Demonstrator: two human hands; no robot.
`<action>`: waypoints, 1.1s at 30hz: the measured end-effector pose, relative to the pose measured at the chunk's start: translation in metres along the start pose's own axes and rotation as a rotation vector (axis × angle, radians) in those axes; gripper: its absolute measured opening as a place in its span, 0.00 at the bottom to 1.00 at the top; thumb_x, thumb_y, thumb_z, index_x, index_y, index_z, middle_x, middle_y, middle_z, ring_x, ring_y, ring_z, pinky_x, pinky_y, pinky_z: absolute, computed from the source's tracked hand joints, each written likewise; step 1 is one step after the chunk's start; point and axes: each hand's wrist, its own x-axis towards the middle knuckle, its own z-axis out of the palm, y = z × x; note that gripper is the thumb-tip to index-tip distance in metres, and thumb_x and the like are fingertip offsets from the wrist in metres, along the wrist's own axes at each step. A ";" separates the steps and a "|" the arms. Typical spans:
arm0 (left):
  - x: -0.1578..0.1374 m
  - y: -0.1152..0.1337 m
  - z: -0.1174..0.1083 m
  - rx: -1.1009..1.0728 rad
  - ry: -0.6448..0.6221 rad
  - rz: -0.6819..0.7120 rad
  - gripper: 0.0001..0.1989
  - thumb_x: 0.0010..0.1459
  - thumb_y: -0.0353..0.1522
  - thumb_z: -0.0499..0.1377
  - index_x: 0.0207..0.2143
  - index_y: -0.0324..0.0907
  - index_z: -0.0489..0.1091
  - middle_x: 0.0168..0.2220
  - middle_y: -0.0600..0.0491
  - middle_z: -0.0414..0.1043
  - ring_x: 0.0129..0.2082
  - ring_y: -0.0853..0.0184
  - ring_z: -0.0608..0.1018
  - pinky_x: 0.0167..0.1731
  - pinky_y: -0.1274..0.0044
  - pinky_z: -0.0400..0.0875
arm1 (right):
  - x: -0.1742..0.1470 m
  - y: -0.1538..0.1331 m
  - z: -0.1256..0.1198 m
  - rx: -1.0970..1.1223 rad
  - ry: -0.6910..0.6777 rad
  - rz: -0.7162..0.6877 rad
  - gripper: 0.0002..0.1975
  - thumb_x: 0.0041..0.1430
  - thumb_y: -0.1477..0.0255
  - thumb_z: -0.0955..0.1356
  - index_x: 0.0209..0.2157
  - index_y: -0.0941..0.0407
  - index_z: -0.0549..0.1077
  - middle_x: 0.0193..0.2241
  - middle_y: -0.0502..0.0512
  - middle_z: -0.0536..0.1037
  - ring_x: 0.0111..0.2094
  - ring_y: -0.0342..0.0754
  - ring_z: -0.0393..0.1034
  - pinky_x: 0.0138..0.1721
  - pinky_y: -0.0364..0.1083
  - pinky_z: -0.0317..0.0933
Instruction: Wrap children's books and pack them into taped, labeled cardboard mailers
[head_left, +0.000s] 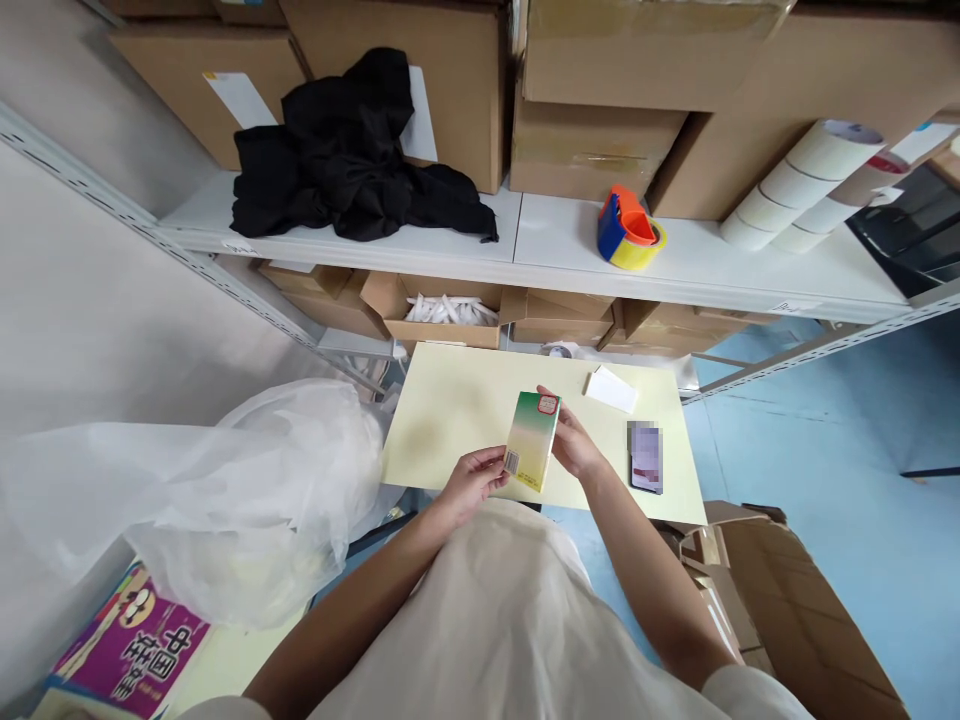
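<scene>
A pale metal shelf (559, 230) spanned the far side, with cardboard boxes (592, 150) along its back. On the near side of it stood a cream desk (450, 400). A mass of cloudy plastic sheeting (255, 500) bulged to the left of the desk, and an open brown carton (802, 590) sat on the near right. A crumpled black cloth (352, 170) lay on the left of the shelf; a purple printed packet (139, 640) lay at the near left. White rolls (795, 190) leaned on the shelf's right, with a blue, orange and yellow tape dispenser (631, 235) to their left.

The green-and-yellow pack (532, 440) was held tilted over the desk's near part, between the two hands. The left hand (474, 482) pinched its near left corner, beside a barcode; the right hand (573, 440) gripped its right edge, with a fingertip showing past the far end. To the right on the desk lay a partly blurred phone (646, 460) and, farther off, some smaller white cards (611, 390).
</scene>
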 end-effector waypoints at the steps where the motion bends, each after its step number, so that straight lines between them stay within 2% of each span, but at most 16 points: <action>1: 0.000 0.000 0.002 -0.005 -0.016 -0.019 0.19 0.41 0.37 0.69 0.38 0.40 0.77 0.39 0.48 0.76 0.35 0.68 0.75 0.38 0.76 0.67 | 0.000 0.002 0.003 0.026 -0.029 0.035 0.29 0.43 0.58 0.73 0.49 0.46 0.68 0.47 0.53 0.74 0.44 0.52 0.70 0.40 0.49 0.63; 3: 0.001 -0.001 0.005 -0.009 -0.039 -0.054 0.19 0.41 0.37 0.69 0.38 0.40 0.76 0.37 0.48 0.76 0.36 0.66 0.75 0.39 0.75 0.67 | 0.000 0.006 0.006 0.081 -0.052 0.083 0.26 0.44 0.57 0.73 0.46 0.48 0.69 0.46 0.54 0.75 0.44 0.54 0.71 0.40 0.50 0.64; 6: 0.005 -0.002 0.006 0.019 -0.046 -0.056 0.19 0.42 0.36 0.68 0.38 0.41 0.76 0.37 0.49 0.77 0.38 0.63 0.76 0.40 0.74 0.67 | 0.001 0.007 0.007 0.123 0.018 0.087 0.22 0.42 0.61 0.74 0.41 0.50 0.72 0.38 0.53 0.77 0.38 0.50 0.73 0.37 0.48 0.64; 8: 0.006 -0.001 0.004 0.052 -0.048 -0.019 0.18 0.42 0.38 0.67 0.38 0.41 0.76 0.37 0.49 0.77 0.40 0.61 0.76 0.42 0.73 0.67 | 0.001 0.005 0.005 0.112 0.082 0.070 0.17 0.41 0.63 0.75 0.35 0.52 0.73 0.31 0.50 0.77 0.31 0.45 0.72 0.34 0.45 0.63; 11: 0.007 0.007 -0.002 0.074 0.028 0.094 0.23 0.46 0.47 0.63 0.38 0.40 0.76 0.39 0.47 0.77 0.42 0.58 0.76 0.41 0.72 0.68 | 0.000 -0.001 0.003 0.061 0.137 0.053 0.15 0.41 0.62 0.75 0.30 0.53 0.74 0.26 0.48 0.76 0.26 0.43 0.69 0.31 0.44 0.63; 14: 0.005 0.019 -0.007 0.145 0.103 0.203 0.28 0.46 0.52 0.60 0.41 0.39 0.74 0.39 0.45 0.77 0.42 0.58 0.76 0.40 0.72 0.69 | -0.002 -0.004 0.004 0.017 0.211 0.019 0.15 0.40 0.61 0.75 0.31 0.53 0.74 0.27 0.49 0.77 0.28 0.44 0.70 0.32 0.45 0.64; 17: 0.006 0.025 -0.009 0.273 0.166 0.271 0.24 0.43 0.46 0.65 0.39 0.39 0.74 0.37 0.47 0.77 0.38 0.61 0.76 0.36 0.74 0.69 | -0.003 -0.004 0.006 -0.016 0.252 -0.008 0.16 0.40 0.60 0.75 0.31 0.53 0.74 0.28 0.50 0.77 0.30 0.45 0.71 0.33 0.46 0.65; 19: 0.008 0.024 -0.010 0.314 0.216 0.286 0.21 0.42 0.43 0.66 0.36 0.40 0.75 0.35 0.48 0.77 0.34 0.64 0.76 0.33 0.76 0.69 | -0.004 -0.003 0.009 -0.033 0.228 -0.024 0.17 0.41 0.59 0.74 0.33 0.53 0.75 0.30 0.51 0.78 0.32 0.47 0.71 0.34 0.47 0.66; 24: 0.012 0.013 -0.020 0.237 0.279 0.285 0.18 0.46 0.42 0.64 0.38 0.41 0.75 0.32 0.51 0.76 0.30 0.69 0.74 0.29 0.79 0.66 | -0.013 0.006 0.014 -0.096 0.227 -0.057 0.21 0.44 0.59 0.73 0.42 0.49 0.75 0.38 0.51 0.76 0.36 0.46 0.71 0.39 0.49 0.67; 29: 0.013 0.011 -0.033 0.249 0.322 0.298 0.20 0.46 0.42 0.64 0.40 0.41 0.75 0.33 0.52 0.76 0.30 0.69 0.73 0.29 0.78 0.66 | -0.024 0.028 0.020 -0.183 0.233 -0.072 0.22 0.43 0.60 0.74 0.42 0.53 0.76 0.31 0.50 0.74 0.31 0.45 0.69 0.36 0.51 0.68; 33: 0.015 0.012 -0.038 0.287 0.303 0.322 0.20 0.47 0.41 0.63 0.42 0.41 0.74 0.34 0.51 0.76 0.32 0.68 0.75 0.32 0.77 0.67 | -0.022 0.038 0.022 -0.191 0.288 -0.071 0.24 0.42 0.59 0.74 0.41 0.55 0.76 0.28 0.50 0.74 0.29 0.44 0.68 0.35 0.51 0.68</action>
